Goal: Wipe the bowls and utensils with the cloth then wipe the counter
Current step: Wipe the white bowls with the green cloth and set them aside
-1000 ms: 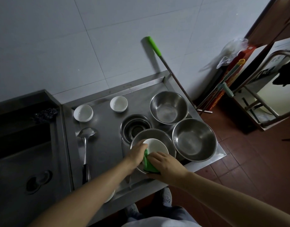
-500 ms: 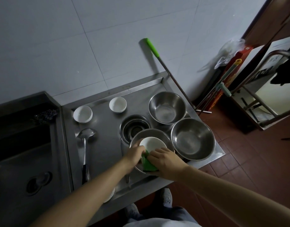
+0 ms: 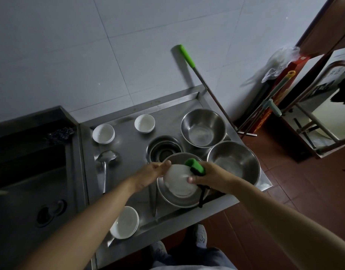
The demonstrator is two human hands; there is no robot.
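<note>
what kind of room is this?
Likely a plain kitchen or dishwashing corner: a stainless steel counter beside a deep sink, steel mixing bowls and a ladle on it, and mop handles leaning on the tiled wall.

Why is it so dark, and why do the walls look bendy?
Head view: dim lighting leaves the steel sink nearly black; the wide-angle lens bends the tile lines; the green-handled mop pole casts a soft shadow on the wall; the round steel bowls show only faint glare.
</note>
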